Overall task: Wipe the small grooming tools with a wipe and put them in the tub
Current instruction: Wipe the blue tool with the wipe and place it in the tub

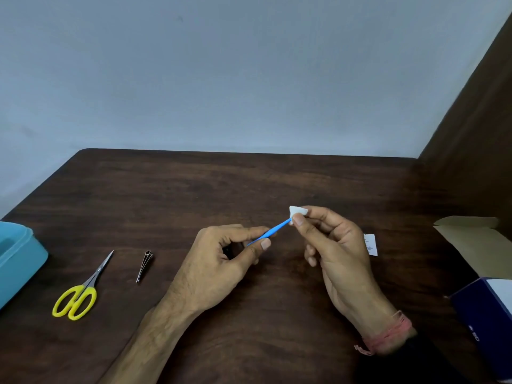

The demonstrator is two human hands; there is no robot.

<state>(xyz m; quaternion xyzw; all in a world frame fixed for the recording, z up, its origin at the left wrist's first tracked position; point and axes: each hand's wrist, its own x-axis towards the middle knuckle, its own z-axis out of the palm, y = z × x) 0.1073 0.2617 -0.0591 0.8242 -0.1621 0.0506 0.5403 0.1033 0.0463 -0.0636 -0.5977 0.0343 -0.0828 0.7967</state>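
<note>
My left hand (221, 256) pinches the near end of a thin blue tool (273, 231) between thumb and fingers. My right hand (332, 245) pinches a small white wipe (297, 211) around the tool's far tip, above the middle of the dark wooden table (249, 178). Yellow-handled scissors (80, 292) and a metal nail clipper (144, 266) lie on the table to the left. The light blue tub (19, 256) stands at the left edge, partly out of view.
An open cardboard box (476, 242) and a dark blue box (487, 314) sit at the right edge. A small white packet (371, 244) lies behind my right hand. A wall runs along the table's far edge.
</note>
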